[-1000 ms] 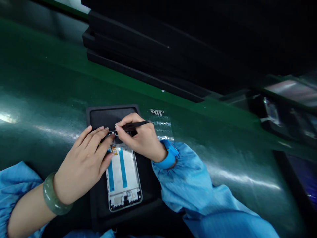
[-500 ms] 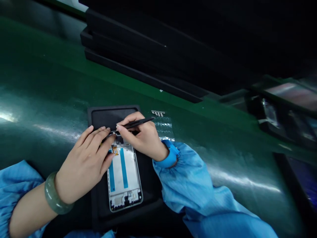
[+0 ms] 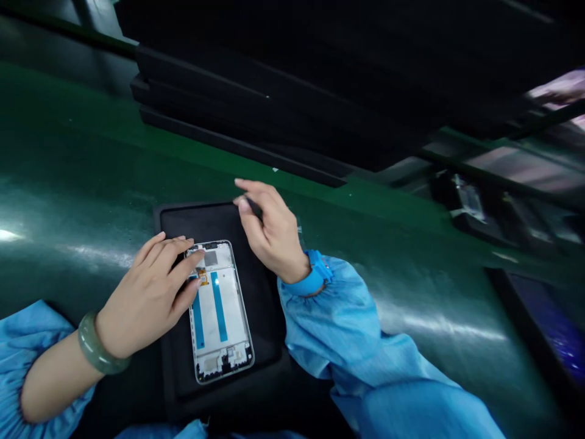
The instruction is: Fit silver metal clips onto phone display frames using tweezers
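Note:
A phone's mid-frame (image 3: 235,311), silvery white with two blue strips (image 3: 218,305), lies on a black tray (image 3: 260,329). Near its upper left, a small orange flex cable (image 3: 202,277) shows beside my left fingertips. My left hand (image 3: 146,286) rests with outstretched fingers on the frame's upper left edge, thumb and index finger over its face. Above and right of the frame, my right hand (image 3: 272,228) is raised off it. A slim black pen-like tool (image 3: 254,207) sits in its grip, mostly hidden by the fingers; its tip does not show.
Long black stacked blocks (image 3: 237,137) run across the back of the green bench mat (image 3: 82,158). A dark tray with a purple, shiny surface (image 3: 539,329) lies at the right. Blurred black holders (image 3: 479,213) stand at the far right. A scrap of clear film (image 3: 299,228) peeks out behind my right wrist.
My right hand has lifted up and away from the phone frame's top with the black tool, uncovering that end. My left hand stays on the frame. The view has shifted slightly.

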The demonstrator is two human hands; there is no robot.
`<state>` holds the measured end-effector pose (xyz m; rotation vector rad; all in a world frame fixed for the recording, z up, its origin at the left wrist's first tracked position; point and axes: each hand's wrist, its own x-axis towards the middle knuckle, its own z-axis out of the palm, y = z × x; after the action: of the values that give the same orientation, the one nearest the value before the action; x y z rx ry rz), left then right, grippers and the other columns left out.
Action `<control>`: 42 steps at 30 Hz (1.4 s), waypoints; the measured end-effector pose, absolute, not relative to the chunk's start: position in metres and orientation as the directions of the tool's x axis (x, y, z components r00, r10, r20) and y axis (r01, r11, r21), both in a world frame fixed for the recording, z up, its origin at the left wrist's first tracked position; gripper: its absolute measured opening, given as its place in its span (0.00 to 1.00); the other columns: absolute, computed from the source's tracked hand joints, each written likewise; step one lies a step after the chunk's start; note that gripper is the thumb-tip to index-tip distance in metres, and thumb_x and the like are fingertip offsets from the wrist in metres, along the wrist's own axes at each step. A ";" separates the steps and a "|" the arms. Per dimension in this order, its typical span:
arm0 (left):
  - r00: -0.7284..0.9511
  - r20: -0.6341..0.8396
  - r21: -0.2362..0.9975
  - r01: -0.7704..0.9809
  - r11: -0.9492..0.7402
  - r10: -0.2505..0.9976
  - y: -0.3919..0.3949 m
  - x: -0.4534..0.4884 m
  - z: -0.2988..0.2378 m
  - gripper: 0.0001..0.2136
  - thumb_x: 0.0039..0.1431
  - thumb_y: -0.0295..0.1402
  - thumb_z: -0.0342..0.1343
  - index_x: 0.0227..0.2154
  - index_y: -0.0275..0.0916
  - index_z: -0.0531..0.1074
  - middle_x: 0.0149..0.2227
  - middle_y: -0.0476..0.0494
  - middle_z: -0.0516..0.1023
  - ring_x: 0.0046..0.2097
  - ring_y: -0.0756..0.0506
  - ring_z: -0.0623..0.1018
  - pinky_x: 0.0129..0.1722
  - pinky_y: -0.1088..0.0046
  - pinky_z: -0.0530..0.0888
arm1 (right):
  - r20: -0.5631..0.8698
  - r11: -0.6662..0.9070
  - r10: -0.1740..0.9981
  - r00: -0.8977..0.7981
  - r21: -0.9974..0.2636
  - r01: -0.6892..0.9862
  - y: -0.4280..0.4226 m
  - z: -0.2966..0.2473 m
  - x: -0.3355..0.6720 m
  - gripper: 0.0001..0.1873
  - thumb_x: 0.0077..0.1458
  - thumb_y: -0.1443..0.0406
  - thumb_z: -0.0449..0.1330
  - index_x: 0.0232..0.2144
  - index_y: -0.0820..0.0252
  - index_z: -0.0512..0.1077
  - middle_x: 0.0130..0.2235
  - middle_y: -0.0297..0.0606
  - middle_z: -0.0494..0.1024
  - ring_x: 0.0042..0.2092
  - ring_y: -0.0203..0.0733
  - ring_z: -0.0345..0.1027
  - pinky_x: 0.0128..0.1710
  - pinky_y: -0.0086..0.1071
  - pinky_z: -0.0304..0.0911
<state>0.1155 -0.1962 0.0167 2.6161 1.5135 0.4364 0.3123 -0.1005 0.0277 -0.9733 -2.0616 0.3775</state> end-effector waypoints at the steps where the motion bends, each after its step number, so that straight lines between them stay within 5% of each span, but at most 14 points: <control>1: 0.470 0.204 0.226 0.831 -0.508 0.859 -0.195 0.114 0.016 0.16 0.60 0.34 0.48 0.50 0.39 0.66 0.49 0.38 0.68 0.54 0.41 0.67 0.59 0.53 0.58 | 0.503 0.635 0.766 -0.401 -0.497 0.591 -0.097 0.027 0.315 0.09 0.58 0.69 0.52 0.41 0.57 0.69 0.50 0.41 0.71 0.52 0.45 0.65 0.48 0.40 0.64; 7: 0.460 0.203 0.377 0.778 -0.503 0.864 -0.184 0.103 0.007 0.13 0.60 0.36 0.48 0.47 0.42 0.65 0.48 0.42 0.69 0.53 0.42 0.67 0.59 0.52 0.56 | 0.237 0.527 0.850 -0.470 -0.361 0.770 -0.080 0.010 0.317 0.15 0.58 0.62 0.55 0.47 0.58 0.69 0.46 0.39 0.72 0.48 0.44 0.67 0.45 0.36 0.65; 12: 0.233 0.333 0.538 0.749 -0.387 0.914 -0.169 0.084 -0.001 0.13 0.61 0.37 0.46 0.46 0.39 0.64 0.48 0.41 0.69 0.53 0.44 0.68 0.56 0.62 0.63 | 0.194 0.509 0.861 -0.471 -0.324 0.797 -0.071 0.008 0.307 0.14 0.60 0.62 0.53 0.46 0.59 0.69 0.46 0.40 0.72 0.48 0.43 0.67 0.44 0.34 0.64; 21: -0.104 0.329 0.518 0.851 -0.087 0.939 -0.160 0.043 -0.003 0.19 0.61 0.41 0.42 0.49 0.34 0.65 0.46 0.39 0.69 0.48 0.43 0.69 0.50 0.62 0.67 | 0.279 0.539 0.841 -0.465 -0.345 0.769 -0.105 0.044 0.355 0.12 0.58 0.67 0.52 0.45 0.59 0.66 0.42 0.38 0.76 0.42 0.43 0.71 0.40 0.31 0.62; 28: -0.039 0.209 0.459 0.886 -0.063 0.977 -0.153 0.023 -0.009 0.18 0.58 0.41 0.43 0.45 0.35 0.68 0.43 0.41 0.71 0.49 0.41 0.69 0.52 0.61 0.65 | 0.358 0.174 0.931 0.074 -0.610 0.773 -0.118 0.044 0.474 0.11 0.54 0.62 0.57 0.40 0.58 0.72 0.38 0.36 0.78 0.39 0.42 0.72 0.40 0.32 0.64; 35: -0.050 0.160 0.427 0.904 -0.024 0.986 -0.154 0.018 -0.018 0.17 0.57 0.46 0.44 0.40 0.43 0.70 0.45 0.46 0.72 0.48 0.42 0.71 0.48 0.63 0.68 | 0.245 -0.337 0.744 0.621 -0.666 0.666 -0.116 0.017 0.616 0.10 0.54 0.64 0.56 0.34 0.66 0.73 0.26 0.36 0.74 0.28 0.38 0.69 0.30 0.32 0.65; 42: -0.054 0.170 0.407 0.913 -0.021 0.984 -0.152 0.003 -0.031 0.16 0.56 0.48 0.45 0.41 0.48 0.70 0.46 0.50 0.72 0.48 0.43 0.72 0.44 0.66 0.70 | 0.159 -0.577 0.577 0.801 -0.615 0.537 -0.087 -0.004 0.678 0.16 0.59 0.61 0.56 0.47 0.64 0.66 0.47 0.43 0.70 0.43 0.41 0.68 0.41 0.39 0.67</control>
<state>0.0034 -0.1521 -0.0314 2.0372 2.0729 0.6274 0.6778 -0.0870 -0.0041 -2.3137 -0.8186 0.0768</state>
